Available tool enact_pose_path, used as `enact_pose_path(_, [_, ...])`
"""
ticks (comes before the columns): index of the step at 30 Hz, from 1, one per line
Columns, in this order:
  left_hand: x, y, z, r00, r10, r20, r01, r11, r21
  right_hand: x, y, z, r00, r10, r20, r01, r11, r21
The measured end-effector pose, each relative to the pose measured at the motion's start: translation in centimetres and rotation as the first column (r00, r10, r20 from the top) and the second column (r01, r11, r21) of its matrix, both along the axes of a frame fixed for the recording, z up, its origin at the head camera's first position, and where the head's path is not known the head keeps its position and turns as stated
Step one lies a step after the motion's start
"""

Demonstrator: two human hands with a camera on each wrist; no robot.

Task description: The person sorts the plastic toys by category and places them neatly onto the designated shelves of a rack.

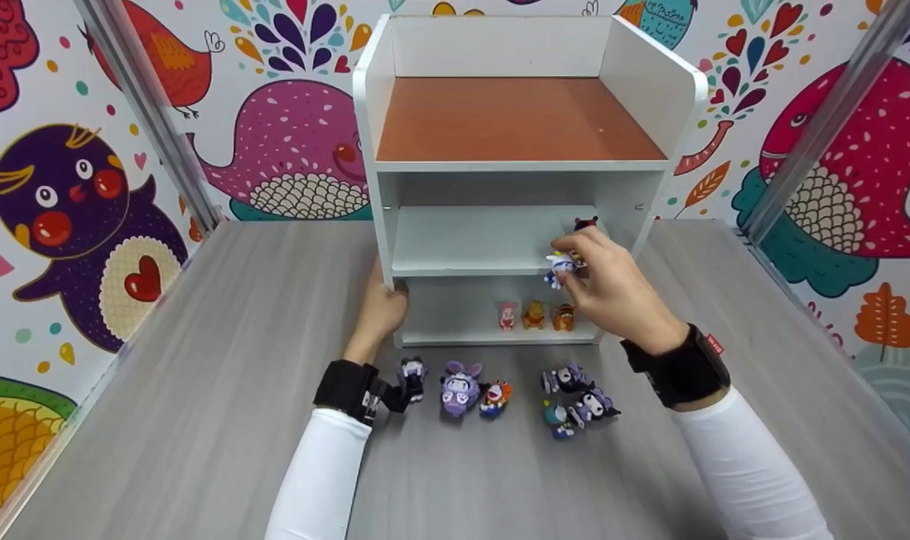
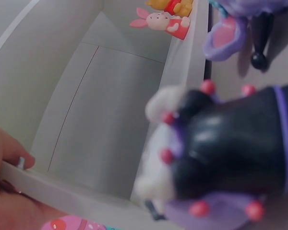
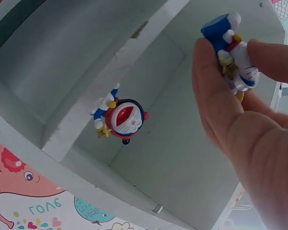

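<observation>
My right hand pinches a small white-and-blue figurine between thumb and fingers, before the middle shelf of a white shelf unit. On that shelf, near its right end, stands a figurine with a red-and-black head, partly hidden by the hand in the head view. My left hand grips the front edge of the unit's left side panel, low down. A black-and-purple figurine looms close to the left wrist camera.
On the bottom shelf a pink piglet, a yellow bear and an orange tiger figurine stand in a row. Before the unit lie a purple rabbit-eared figurine, an orange one and several more at right. Patterned walls surround the table.
</observation>
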State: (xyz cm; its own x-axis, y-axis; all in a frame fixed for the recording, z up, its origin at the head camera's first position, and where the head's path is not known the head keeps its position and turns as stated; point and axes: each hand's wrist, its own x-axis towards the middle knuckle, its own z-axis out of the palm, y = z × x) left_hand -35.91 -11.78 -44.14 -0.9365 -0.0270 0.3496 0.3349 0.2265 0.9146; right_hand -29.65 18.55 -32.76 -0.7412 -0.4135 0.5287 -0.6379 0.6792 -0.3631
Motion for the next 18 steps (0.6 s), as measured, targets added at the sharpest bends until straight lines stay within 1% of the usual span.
enact_pose_path(3, [0.0, 0.0, 0.1, 1.000, -0.008, -0.002, 0.008, 1.000, 0.008, -0.1, -0.1, 0.5, 1.000, -0.004, -0.006, 0.004, 1.000, -0.010])
enact_pose_path(7, [0.0, 0.0, 0.0, 1.000, -0.001, -0.003, 0.001, 1.000, 0.003, -0.8, -0.2, 1.2, 1.000, -0.019, -0.025, 0.019, 1.000, -0.015])
enact_pose_path(11, [-0.1, 0.0, 0.1, 1.000, 0.013, -0.008, -0.013, 1.000, -0.003, -1.6, -0.4, 2.0, 0.998, -0.045, -0.042, 0.045, 0.999, 0.015])
enact_pose_path(16, [0.0, 0.0, 0.1, 1.000, 0.013, -0.014, -0.014, 1.000, -0.014, -2.5, -0.6, 2.5, 0.997, -0.073, -0.021, 0.075, 0.995, 0.063])
enact_pose_path(18, [0.0, -0.1, 0.1, 1.000, 0.015, -0.007, -0.015, 1.000, -0.014, -2.9, -0.8, 2.6, 0.997, -0.079, -0.005, 0.079, 0.994, 0.079])
